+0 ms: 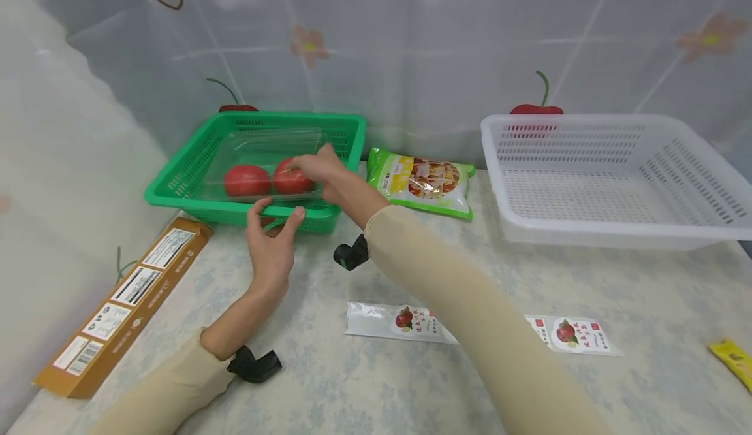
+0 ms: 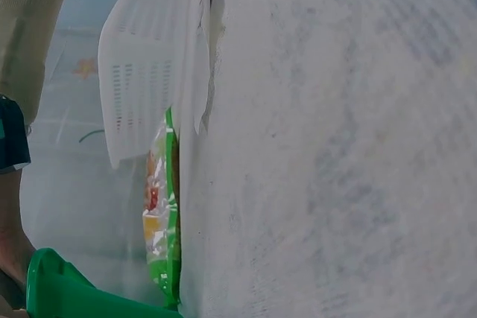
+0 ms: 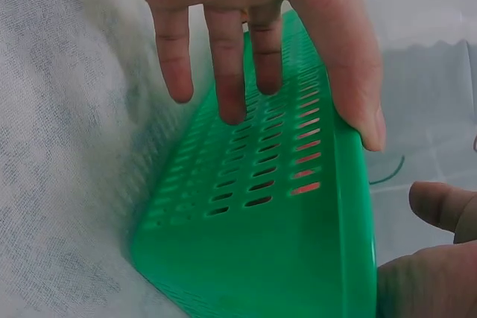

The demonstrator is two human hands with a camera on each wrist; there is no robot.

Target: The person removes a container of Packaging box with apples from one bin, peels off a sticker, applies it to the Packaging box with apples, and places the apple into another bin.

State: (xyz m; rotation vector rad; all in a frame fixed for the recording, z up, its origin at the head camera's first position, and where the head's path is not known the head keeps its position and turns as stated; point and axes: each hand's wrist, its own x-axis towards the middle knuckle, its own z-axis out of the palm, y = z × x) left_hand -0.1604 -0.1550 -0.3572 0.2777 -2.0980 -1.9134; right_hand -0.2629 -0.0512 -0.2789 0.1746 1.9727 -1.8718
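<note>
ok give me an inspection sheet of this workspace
surface: table under a pale mottled cloth
job's things: green basket holds a clear tray with two tomatoes
clutter: white basket, green snack bag, brown box, two small sachets, a yellow packet
hands: left hand open at the green basket's front rim; right hand reaches in over the tomatoes, grip unclear
cables: nothing seen
surroundings: sheer patterned curtain behind

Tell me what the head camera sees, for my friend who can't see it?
A right hand reaches into a green basket toward two tomatoes in a clear tray; the left hand touches the basket's front rim.
</note>
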